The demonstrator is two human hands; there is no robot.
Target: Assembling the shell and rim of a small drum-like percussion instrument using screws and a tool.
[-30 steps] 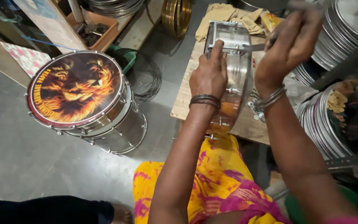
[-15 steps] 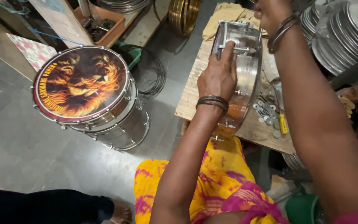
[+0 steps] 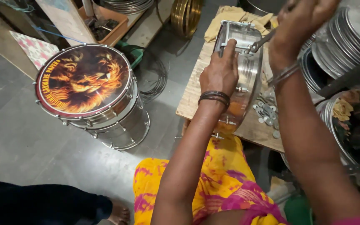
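A shiny metal drum shell point(image 3: 246, 75) lies on its side on a wooden board point(image 3: 192, 104) in front of me. My left hand point(image 3: 221, 71) presses down on top of the shell, fingers on its rim fittings. My right hand point(image 3: 301, 21) is raised near the top edge, closed around the handle of a metal wrench point(image 3: 263, 41) whose head meets a fitting on the shell. Bangles ring both wrists. Loose washers and nuts point(image 3: 265, 114) lie on the board beside the shell.
A finished drum with a lion picture on its head point(image 3: 84, 79) stands on the grey floor at left. Stacked metal hoops point(image 3: 346, 37) fill the right. Brass rings point(image 3: 186, 14) and a crate of parts point(image 3: 103, 21) sit behind. Another person's foot point(image 3: 119, 214) shows bottom left.
My right hand rose out past the top edge and has come back down with the wrench onto the shell. The left hand stays on the shell. The view shifted slightly.
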